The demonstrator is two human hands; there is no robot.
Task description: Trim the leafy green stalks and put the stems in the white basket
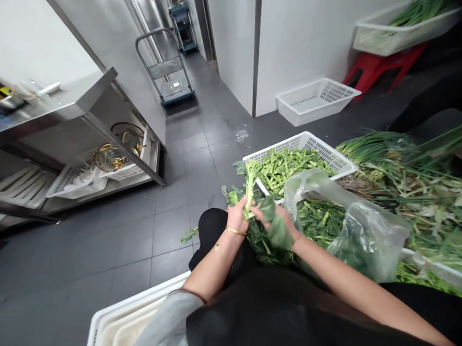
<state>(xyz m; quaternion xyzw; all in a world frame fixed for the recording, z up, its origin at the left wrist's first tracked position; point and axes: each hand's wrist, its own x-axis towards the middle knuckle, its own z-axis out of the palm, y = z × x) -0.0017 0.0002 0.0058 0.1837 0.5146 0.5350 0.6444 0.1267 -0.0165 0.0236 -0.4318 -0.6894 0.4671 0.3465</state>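
Upright in my left hand (237,214) is a light green vegetable stem (249,187), with my fingers closed around its lower part. My right hand (277,222) is beside it at the stem's base, closed on a dark green leaf (280,231) that hangs over the fingers and is blurred. Just beyond my hands, a white basket (316,141) holds many cut green stems (289,168). Leafy greens (323,219) lie in an open clear plastic bag (371,232) right of my right hand, and more leaves are below my hands.
Spring onions (426,204) are heaped at the right. A white basket (308,107) stands by the wall, near a red stool (379,67) bearing another basket. White bins (131,312) are at lower left. A steel table (83,103) and a trolley (166,71) stand farther off.
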